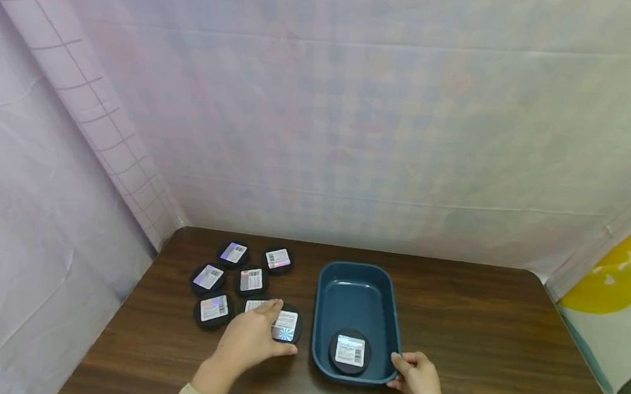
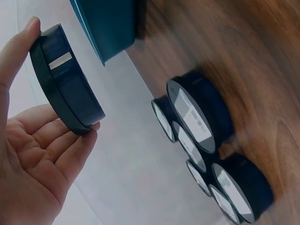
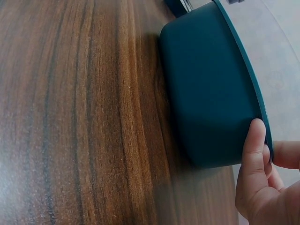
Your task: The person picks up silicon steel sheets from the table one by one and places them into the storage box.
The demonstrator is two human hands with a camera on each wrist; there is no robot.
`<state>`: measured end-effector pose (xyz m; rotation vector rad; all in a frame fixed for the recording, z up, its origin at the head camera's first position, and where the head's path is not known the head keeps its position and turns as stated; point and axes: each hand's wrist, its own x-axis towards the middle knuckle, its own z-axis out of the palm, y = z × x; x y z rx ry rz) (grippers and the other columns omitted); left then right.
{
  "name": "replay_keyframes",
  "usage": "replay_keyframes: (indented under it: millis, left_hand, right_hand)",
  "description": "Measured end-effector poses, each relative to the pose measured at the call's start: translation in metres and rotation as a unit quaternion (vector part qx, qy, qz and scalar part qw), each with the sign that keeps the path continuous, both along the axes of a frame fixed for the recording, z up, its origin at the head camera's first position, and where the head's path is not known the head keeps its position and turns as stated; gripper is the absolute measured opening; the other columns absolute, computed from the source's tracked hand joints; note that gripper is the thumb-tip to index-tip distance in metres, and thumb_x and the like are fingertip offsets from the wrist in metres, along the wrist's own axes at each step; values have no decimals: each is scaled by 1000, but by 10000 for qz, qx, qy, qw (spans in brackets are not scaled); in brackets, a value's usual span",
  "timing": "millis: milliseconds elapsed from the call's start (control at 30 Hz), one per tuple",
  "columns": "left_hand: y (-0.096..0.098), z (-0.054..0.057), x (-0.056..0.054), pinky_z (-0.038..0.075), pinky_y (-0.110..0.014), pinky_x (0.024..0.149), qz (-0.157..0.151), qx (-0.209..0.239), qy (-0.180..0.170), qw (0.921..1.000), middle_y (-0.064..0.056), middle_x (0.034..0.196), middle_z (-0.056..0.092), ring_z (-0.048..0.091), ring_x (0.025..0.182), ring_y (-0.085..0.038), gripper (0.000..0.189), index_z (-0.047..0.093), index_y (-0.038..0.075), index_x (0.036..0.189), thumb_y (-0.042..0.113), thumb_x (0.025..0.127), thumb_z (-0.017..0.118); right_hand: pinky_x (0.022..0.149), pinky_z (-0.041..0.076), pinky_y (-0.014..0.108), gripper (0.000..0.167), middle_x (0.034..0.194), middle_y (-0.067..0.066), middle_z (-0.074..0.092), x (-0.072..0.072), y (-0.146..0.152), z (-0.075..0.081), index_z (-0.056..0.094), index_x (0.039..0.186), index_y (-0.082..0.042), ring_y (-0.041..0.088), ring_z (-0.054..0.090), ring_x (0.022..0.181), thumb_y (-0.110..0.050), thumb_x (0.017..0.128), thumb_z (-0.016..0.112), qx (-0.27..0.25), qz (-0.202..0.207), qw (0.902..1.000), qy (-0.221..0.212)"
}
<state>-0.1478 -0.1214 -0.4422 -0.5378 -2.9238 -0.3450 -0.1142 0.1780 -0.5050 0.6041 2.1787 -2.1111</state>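
My left hand [image 1: 249, 341] grips a round black tub [image 1: 291, 321] by its edges, thumb on one side and fingers on the other. In the left wrist view that held tub [image 2: 72, 82] is clear of the table, and a small pale strip shows on its side. My right hand [image 1: 421, 383] pinches the near right corner of a blue-green rectangular bin [image 1: 353, 289], thumb and fingers on either side of its rim. Inside the bin, near its front end, lies another black tub [image 1: 350, 351], its white barcode label facing up.
Several more labelled black tubs [image 1: 214, 309] lie grouped on the left of the brown wooden table [image 1: 469, 319]. One of them is partly hidden behind my left hand. Pale patterned cloth [image 1: 356, 131] hangs behind the table's far edge.
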Motion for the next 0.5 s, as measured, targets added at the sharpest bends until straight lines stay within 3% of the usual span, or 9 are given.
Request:
replay_keyframes:
  millis: [233, 500]
  left_hand:
    - [10, -3, -1, 52, -41, 81, -219, 66, -169, 9996, -16, 124, 59, 61, 106, -32, 94, 58, -2, 123, 65, 59, 72]
    - [18, -3, -5, 52, -40, 82, -464, -13, -53, 9989, -14, 124, 59, 61, 106, -30, 92, 59, -2, 123, 63, 59, 74]
  right_hand:
    - [52, 54, 28, 24, 67, 8, 45, -1, -1, -2, 44, 96, 15, 15, 48, 57, -3, 88, 58, -28, 9, 10000, 37]
    - [51, 54, 28, 24, 67, 8, 45, -1, 0, -2, 44, 96, 15, 15, 49, 57, -3, 88, 57, -23, -2, 10000, 61]
